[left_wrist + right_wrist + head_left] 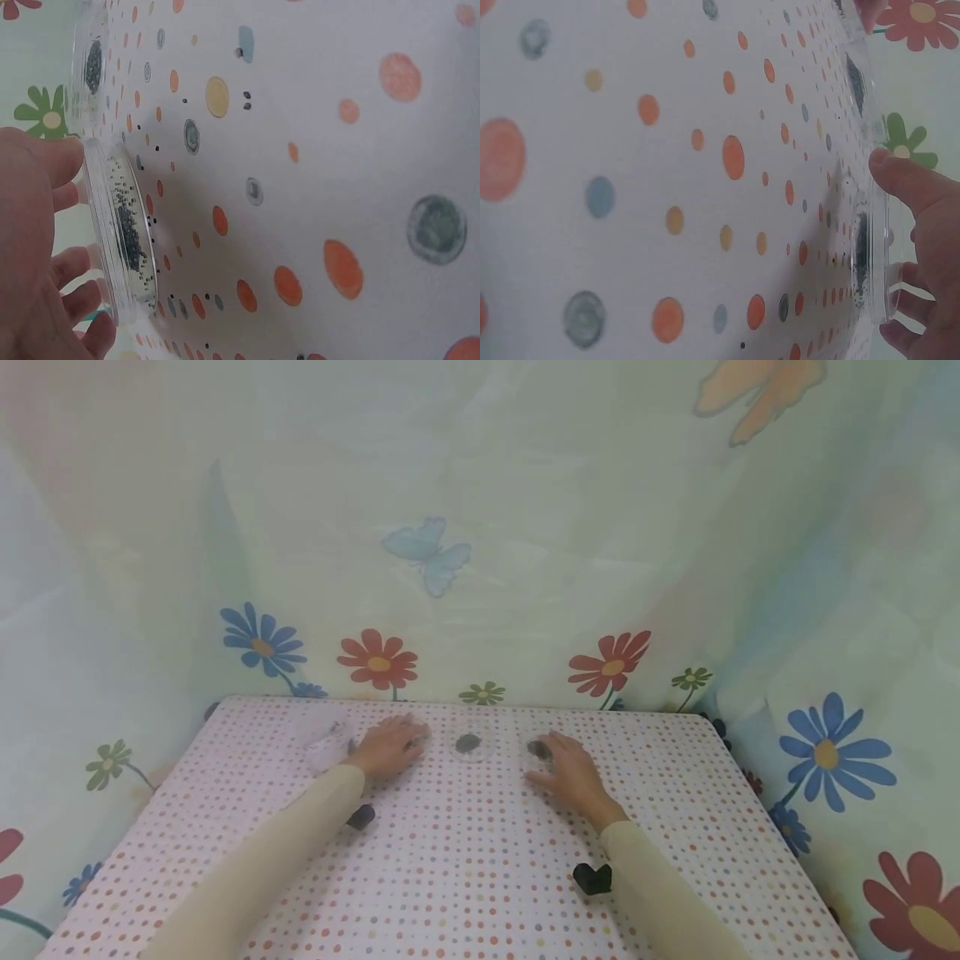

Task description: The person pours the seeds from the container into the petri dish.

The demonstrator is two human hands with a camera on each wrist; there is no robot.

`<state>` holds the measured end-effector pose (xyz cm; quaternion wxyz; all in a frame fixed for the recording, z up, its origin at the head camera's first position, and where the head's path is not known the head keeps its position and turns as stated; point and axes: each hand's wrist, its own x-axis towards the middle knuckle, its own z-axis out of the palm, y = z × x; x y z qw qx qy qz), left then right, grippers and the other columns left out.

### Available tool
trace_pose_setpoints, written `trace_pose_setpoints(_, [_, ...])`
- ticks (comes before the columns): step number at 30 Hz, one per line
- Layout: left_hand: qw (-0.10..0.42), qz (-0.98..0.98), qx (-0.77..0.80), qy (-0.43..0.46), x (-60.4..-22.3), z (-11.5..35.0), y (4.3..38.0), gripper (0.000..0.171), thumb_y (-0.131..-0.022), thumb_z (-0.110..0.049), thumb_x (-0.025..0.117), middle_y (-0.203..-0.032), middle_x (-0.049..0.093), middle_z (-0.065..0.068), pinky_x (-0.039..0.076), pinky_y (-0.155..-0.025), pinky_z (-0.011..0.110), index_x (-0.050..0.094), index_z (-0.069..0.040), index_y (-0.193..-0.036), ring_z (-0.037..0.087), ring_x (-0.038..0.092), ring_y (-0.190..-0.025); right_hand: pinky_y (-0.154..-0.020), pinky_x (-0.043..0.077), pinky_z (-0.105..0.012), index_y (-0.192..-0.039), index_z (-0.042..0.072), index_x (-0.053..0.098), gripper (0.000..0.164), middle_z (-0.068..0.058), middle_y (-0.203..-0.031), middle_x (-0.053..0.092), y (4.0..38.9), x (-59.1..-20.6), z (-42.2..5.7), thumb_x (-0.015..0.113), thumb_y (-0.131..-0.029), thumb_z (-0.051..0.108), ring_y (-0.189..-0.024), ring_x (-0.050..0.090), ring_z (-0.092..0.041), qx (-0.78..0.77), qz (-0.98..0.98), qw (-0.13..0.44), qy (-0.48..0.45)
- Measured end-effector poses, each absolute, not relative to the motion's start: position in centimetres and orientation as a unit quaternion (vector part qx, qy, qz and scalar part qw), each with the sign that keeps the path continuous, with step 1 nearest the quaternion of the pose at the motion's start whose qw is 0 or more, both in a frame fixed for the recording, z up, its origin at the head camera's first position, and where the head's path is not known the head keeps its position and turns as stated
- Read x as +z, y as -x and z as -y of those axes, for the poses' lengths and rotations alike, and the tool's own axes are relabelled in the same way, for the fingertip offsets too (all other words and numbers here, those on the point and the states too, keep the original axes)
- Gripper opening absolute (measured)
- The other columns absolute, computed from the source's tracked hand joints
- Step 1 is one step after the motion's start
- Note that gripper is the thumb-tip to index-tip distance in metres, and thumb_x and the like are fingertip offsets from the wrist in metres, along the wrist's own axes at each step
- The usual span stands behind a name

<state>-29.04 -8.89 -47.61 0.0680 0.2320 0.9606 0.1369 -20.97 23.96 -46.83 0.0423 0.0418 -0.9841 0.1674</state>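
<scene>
Three clear round petri dishes holding dark grains stand in a row near the far edge of the table. My left hand (386, 747) grips the left petri dish (127, 232) by its rim, thumb on one side and fingers on the other. The middle petri dish (468, 743) stands untouched between the hands. Around the right petri dish (862, 247), my right hand (573, 772) has its thumb and fingers at opposite sides of the clear rim. In the left wrist view, a few loose dark grains (247, 100) lie on the table.
A crumpled clear plastic item (324, 739) lies left of my left hand. The table (465, 860) wears a dotted cover, and its far edge meets a flower-printed backdrop (480, 610). Black pieces (592, 878) show beside both sleeves.
</scene>
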Motion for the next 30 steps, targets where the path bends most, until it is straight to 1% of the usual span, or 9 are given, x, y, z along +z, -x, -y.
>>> trace_pose_setpoints(3, [0.073, -0.961, 0.141, -0.226, -47.4, 9.2, 29.0, 0.044, -0.093, -0.040, 0.045, -0.150, 0.028, 0.005, 0.018, -0.112, 0.055, 0.043, -0.029, -0.135, 0.028, 0.019, -0.141, -0.107, 0.029, -0.055, -0.133, 0.012, 0.044, 0.071, -0.016, -0.144, 0.036, 21.4, -46.8, -23.5, 0.069, -0.076, 0.045, -0.132, 0.033, -0.036, 0.174, 0.983, 0.036, -0.040])
trace_pose_setpoints(5, [0.074, -0.962, 0.136, -0.224, -47.4, 9.3, 29.1, 0.044, -0.093, -0.041, 0.044, -0.151, 0.027, 0.003, 0.018, -0.112, 0.054, 0.042, -0.031, -0.136, 0.026, 0.019, -0.141, -0.107, 0.029, -0.054, -0.134, 0.012, 0.043, 0.072, -0.015, -0.144, 0.035, 21.7, -46.7, -23.4, 0.069, -0.076, 0.045, -0.132, 0.032, -0.036, 0.176, 0.983, 0.033, -0.037])
trace_pose_setpoints(11, [0.079, -0.961, 0.143, -0.224, -47.6, 9.0, 29.2, 0.043, -0.093, -0.042, 0.044, -0.151, 0.027, 0.002, 0.018, -0.113, 0.052, 0.042, -0.032, -0.135, 0.025, 0.019, -0.141, -0.108, 0.026, -0.056, -0.136, 0.013, 0.041, 0.073, -0.016, -0.147, 0.030, 22.4, -46.4, -23.4, 0.070, -0.076, 0.042, -0.134, 0.028, -0.037, 0.191, 0.981, 0.017, -0.026])
trace_pose_setpoints(13, [0.081, -0.960, 0.150, -0.222, -47.6, 8.9, 29.3, 0.043, -0.093, -0.041, 0.045, -0.150, 0.028, 0.002, 0.018, -0.112, 0.054, 0.043, -0.032, -0.135, 0.026, 0.020, -0.141, -0.108, 0.026, -0.056, -0.136, 0.013, 0.040, 0.073, -0.015, -0.147, 0.030, 22.6, -46.5, -23.5, 0.070, -0.076, 0.042, -0.134, 0.028, -0.036, 0.198, 0.980, 0.012, -0.024])
trace_pose_setpoints(18, [0.078, -0.963, 0.144, -0.214, -47.6, 8.7, 29.1, 0.044, -0.092, -0.042, 0.047, -0.151, 0.027, 0.002, 0.019, -0.112, 0.054, 0.042, -0.033, -0.135, 0.027, 0.020, -0.140, -0.107, 0.027, -0.056, -0.135, 0.011, 0.041, 0.072, -0.016, -0.145, 0.034, 23.1, -46.6, -23.9, 0.070, -0.076, 0.041, -0.133, 0.030, -0.037, 0.196, 0.979, 0.026, -0.039])
trace_pose_setpoints(26, [0.073, -0.967, 0.134, -0.204, -47.8, 8.7, 29.2, 0.044, -0.092, -0.045, 0.045, -0.151, 0.026, -0.001, 0.019, -0.113, 0.051, 0.041, -0.036, -0.135, 0.022, 0.019, -0.141, -0.108, 0.024, -0.058, -0.138, 0.011, 0.037, 0.074, -0.017, -0.147, 0.028, 23.8, -46.8, -24.1, 0.068, -0.078, 0.041, -0.134, 0.026, -0.038, 0.204, 0.978, 0.013, -0.033])
trace_pose_setpoints(30, [0.070, -0.967, 0.130, -0.207, -47.8, 8.8, 29.2, 0.044, -0.092, -0.045, 0.044, -0.150, 0.028, -0.001, 0.019, -0.113, 0.050, 0.041, -0.035, -0.135, 0.022, 0.021, -0.141, -0.108, 0.025, -0.057, -0.137, 0.011, 0.038, 0.074, -0.017, -0.146, 0.030, 24.4, -47.1, -24.2, 0.069, -0.077, 0.042, -0.134, 0.027, -0.038, 0.198, 0.979, 0.015, -0.037])
